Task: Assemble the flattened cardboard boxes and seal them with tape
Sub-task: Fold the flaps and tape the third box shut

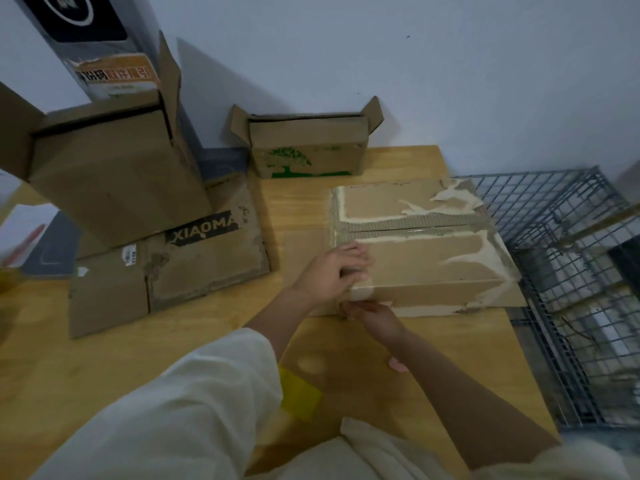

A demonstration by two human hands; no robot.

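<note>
Left hand: the left hand [330,271] lies on the near-left corner of the box, fingers [356,255] spread across the top face, thumb curled round the corner edge; it holds the box there.
Right hand: the right hand [372,318] is tucked under the box's near-left lower edge, fingers pointing left; whether they pinch something or only press cannot be told, the fingertips being hidden in shadow.
Sleeves: a white sleeve [194,403] covers the left forearm well short of the wrist; the right forearm is bare.
Box in work: a closed cardboard box [426,258] lies flat on the right part of the wooden table [138,348], its top skin torn in pale strips, a shiny strip of clear tape [412,231] along the centre seam.
Flat sheet: a flattened box [166,275] with a black printed label lies to the left, touching the table.
Tall box: an open upright box [114,181] stands on that sheet.
Back box: a small open box with a green tree print [308,150] stands against the wall.
Right side: a wire cage [571,271] sits just beside the table edge.
</note>
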